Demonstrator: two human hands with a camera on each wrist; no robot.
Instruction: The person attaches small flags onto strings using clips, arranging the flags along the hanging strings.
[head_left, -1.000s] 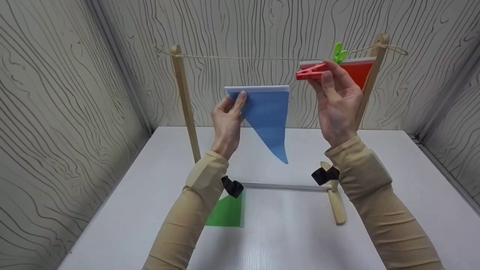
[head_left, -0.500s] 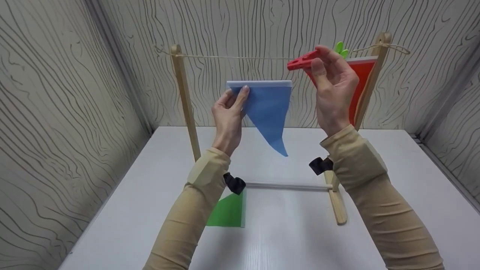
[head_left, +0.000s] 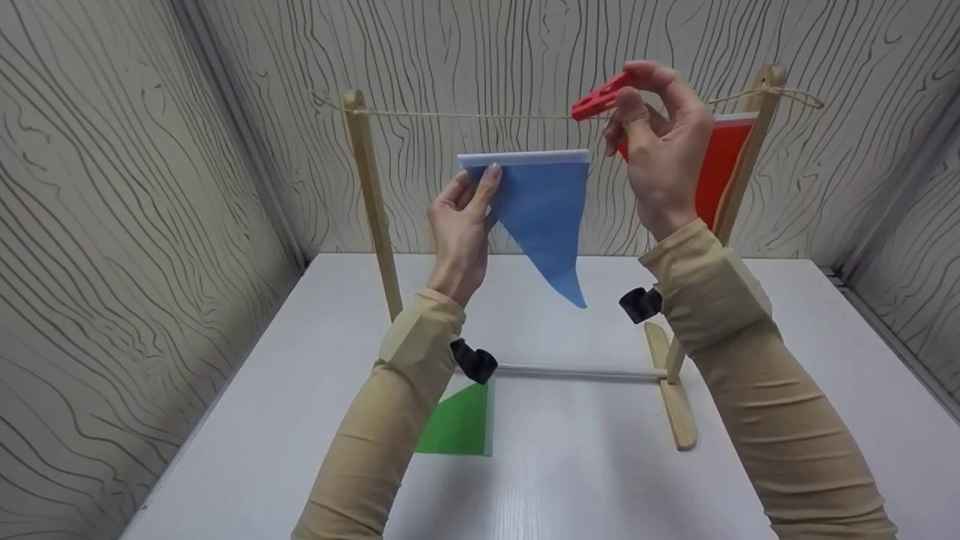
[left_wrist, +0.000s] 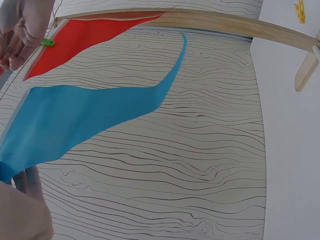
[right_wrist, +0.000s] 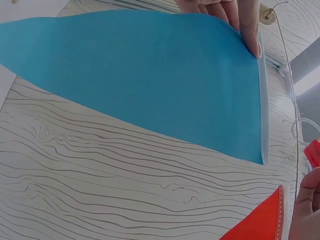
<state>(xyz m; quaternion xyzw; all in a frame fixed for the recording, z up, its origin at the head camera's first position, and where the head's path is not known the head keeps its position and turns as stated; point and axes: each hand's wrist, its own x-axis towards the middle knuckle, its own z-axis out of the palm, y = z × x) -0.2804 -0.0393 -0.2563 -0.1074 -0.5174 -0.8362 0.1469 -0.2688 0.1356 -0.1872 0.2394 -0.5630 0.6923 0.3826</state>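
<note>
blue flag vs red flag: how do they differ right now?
The blue flag is held up by the left hand, which pinches its top left corner; the red flag already hangs on the string. The blue flag sits below the string, apart from it; the red flag's top edge runs along it by the right post. The blue flag shows whole; the right hand partly hides the red one. Both are triangular pennants with a white top band.

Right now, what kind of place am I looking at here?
Probably a small staged tabletop booth, not a lived-in room. A white table is closed in by panels printed with wavy wood grain, and on it stands a miniature wooden rack with a string line for pegging up paper flags.
</note>
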